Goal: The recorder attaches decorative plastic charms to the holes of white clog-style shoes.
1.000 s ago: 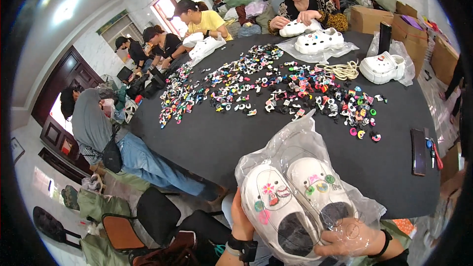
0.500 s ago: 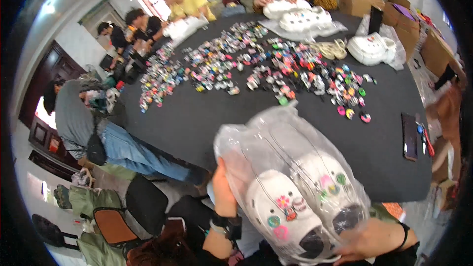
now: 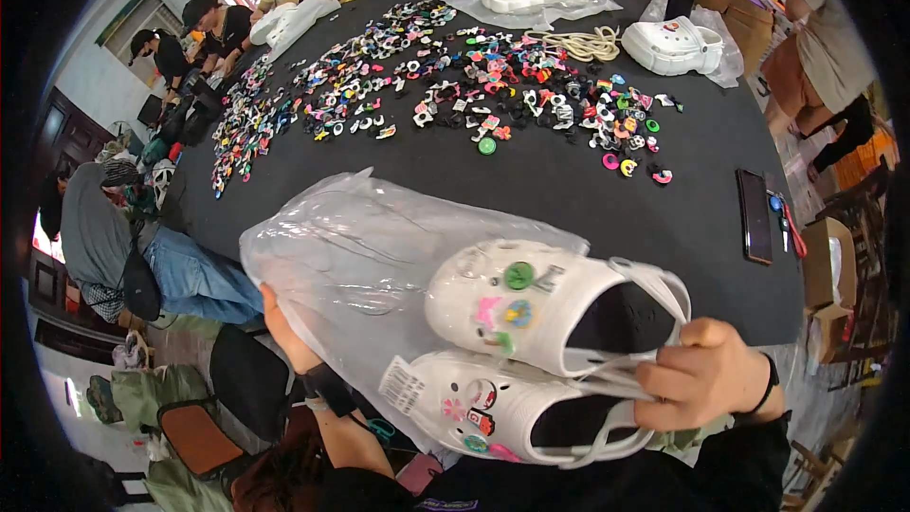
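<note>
A pair of white clogs [image 3: 531, 303] with colourful charms on their toes is held up in front of me. The fingers of my right hand [image 3: 706, 372] are curled round the heel straps at the right. A clear plastic bag [image 3: 332, 237] spreads behind and to the left of the clogs; whether the toes are inside it I cannot tell. My left hand [image 3: 287, 330] grips the bag's left side, its fingers partly hidden behind the plastic. A white label [image 3: 406, 387] hangs beside the lower clog.
Many loose shoe charms [image 3: 474, 85] cover the far half of the black table [image 3: 654, 237]. At the right lie a phone [image 3: 755, 216] and red-handled scissors [image 3: 794, 230]. Another white clog [image 3: 673, 45] sits at the back right. Co-workers handle white clogs across the table.
The clogs have turned so their toes point left, and the bag now extends leftward from them. My right hand has moved up onto the straps. A person now shows at the right.
</note>
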Demonstrator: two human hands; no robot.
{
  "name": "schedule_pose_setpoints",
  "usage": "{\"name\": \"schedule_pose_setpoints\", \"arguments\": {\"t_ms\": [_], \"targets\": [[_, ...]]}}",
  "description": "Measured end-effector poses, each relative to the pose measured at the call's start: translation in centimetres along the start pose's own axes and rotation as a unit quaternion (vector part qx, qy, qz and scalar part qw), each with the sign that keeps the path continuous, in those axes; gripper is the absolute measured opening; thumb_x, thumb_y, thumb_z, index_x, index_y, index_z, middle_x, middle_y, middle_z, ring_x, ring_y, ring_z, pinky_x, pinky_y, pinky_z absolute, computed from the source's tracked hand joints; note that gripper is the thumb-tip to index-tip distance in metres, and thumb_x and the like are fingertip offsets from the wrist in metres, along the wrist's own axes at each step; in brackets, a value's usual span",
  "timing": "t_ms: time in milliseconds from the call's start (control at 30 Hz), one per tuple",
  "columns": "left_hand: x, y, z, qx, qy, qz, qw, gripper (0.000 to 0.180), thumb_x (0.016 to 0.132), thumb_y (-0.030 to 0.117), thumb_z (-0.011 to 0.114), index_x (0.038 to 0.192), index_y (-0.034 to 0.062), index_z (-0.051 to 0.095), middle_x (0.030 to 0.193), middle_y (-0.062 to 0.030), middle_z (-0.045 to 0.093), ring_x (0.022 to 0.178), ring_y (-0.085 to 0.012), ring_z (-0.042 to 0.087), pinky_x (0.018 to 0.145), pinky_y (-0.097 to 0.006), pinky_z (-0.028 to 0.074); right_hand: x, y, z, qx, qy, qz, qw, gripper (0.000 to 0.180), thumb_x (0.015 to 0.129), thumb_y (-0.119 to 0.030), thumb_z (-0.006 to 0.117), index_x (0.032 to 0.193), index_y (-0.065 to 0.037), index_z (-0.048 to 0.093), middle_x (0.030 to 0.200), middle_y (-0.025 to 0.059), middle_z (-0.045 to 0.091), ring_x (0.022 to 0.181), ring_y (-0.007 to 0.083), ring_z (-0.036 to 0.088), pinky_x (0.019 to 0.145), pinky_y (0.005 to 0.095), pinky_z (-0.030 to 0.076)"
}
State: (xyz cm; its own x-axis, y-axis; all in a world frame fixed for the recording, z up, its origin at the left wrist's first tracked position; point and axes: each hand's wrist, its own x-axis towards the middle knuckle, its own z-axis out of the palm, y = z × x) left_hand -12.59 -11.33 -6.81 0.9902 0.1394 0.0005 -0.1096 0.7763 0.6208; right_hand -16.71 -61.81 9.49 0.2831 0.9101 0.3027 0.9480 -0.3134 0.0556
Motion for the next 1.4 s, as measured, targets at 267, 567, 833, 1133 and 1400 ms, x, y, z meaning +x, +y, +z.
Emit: {"name": "schedule_pose_setpoints", "arguments": {"t_ms": [267, 567, 833, 1133, 1400], "targets": [[-2.7, 5.1, -4.4, 0.15, 0.361, 0.196, 0.899, 0.053, 0.098, 0.038, 0.029, 0.13, -0.0018, 0.043, 0.124, -0.0159, 0.052, 0.114, -0.029, 0.049, 0.099, -0.042, 0.039, 1.1, 3.9, 0.5, -0.107, 0.117, -0.008, 0.987, 0.017, 0.058, -0.026, 0.06, 0.061, -0.021, 0.043, 0.069, -0.0056, 0.049, 0.059, 0.0095, 0.048, 0.065, 0.0305, 0.031], [-9.4, 4.9, -14.6, 0.519, 0.32, 0.267, 0.746, 0.041, 0.093, 0.004, 0.05, 0.131, -0.0025, 0.039, 0.132, -0.0165, 0.047, 0.116, -0.0272, 0.049, 0.098, -0.042, 0.042, 2.7, 7.2, 4.9, -0.053, 0.242, 0.144, 0.958, 0.028, 0.052, -0.009, 0.073, 0.06, -0.011, 0.046, 0.062, 0.0023, 0.048, 0.052, 0.0209, 0.041, 0.061, 0.0362, 0.029], [-9.0, 3.2, -11.8, -0.121, 0.377, 0.238, 0.887, 0.05, 0.1, 0.036, 0.03, 0.135, 0.0028, 0.041, 0.141, -0.0114, 0.041, 0.13, -0.0289, 0.036, 0.11, -0.048, 0.021, 9.8, 4.3, 8.7, -0.04, 0.135, 0.289, 0.947, 0.027, 0.067, -0.029, 0.076, 0.075, -0.013, 0.056, 0.073, 0.0029, 0.05, 0.07, 0.0223, 0.052, 0.066, 0.0368, 0.035], [-15.0, 8.3, -8.0, -0.05, -0.079, 0.258, 0.962, 0.044, 0.098, 0.028, 0.043, 0.135, 0.0033, 0.041, 0.142, -0.0146, 0.039, 0.129, -0.0293, 0.037, 0.11, -0.05, 0.023, 9.3, 1.5, 7.6, 0.022, 0.06, 0.325, 0.944, 0.057, 0.07, -0.025, 0.074, 0.122, -0.013, 0.054, 0.11, 0.0113, 0.054, 0.097, 0.0265, 0.055, 0.084, 0.0381, 0.039], [-22.2, 11.1, -1.9, 0.162, 0.068, 0.297, 0.939, 0.048, 0.094, 0.031, 0.051, 0.13, -0.0001, 0.046, 0.124, -0.0149, 0.055, 0.113, -0.0289, 0.052, 0.1, -0.045, 0.037, 9.8, -0.4, 7.4, 0.354, 0.119, 0.182, 0.91, 0.054, 0.076, -0.024, 0.074, 0.121, -0.003, 0.053, 0.116, 0.016, 0.056, 0.101, 0.0267, 0.057, 0.083, 0.0364, 0.044]]}}
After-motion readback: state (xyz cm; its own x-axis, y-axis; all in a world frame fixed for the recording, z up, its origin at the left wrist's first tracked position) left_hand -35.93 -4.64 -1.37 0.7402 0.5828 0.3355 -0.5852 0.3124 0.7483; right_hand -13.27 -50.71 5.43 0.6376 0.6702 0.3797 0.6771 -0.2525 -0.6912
